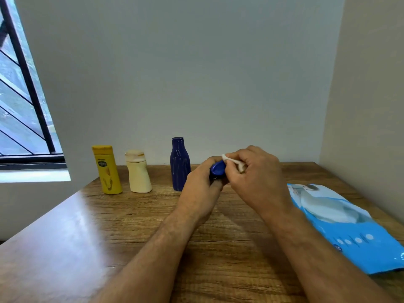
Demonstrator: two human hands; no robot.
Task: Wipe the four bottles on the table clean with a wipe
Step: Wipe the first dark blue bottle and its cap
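My left hand (pixel 201 182) grips a small blue bottle (pixel 217 168) above the table (pixel 131 226) at twelve o'clock while my right hand (pixel 251 171) pinches the soft wipe (pixel 234 161) against its smooth, probably light, slippery cap end.

Three bottles (pixel 140 169) in row at frame centre-left, on table (pixel 65 248) near wall. Fourth bottle (pixel 217 168) between hands, centre. Wipes pack (pixel 349 226) lower right.
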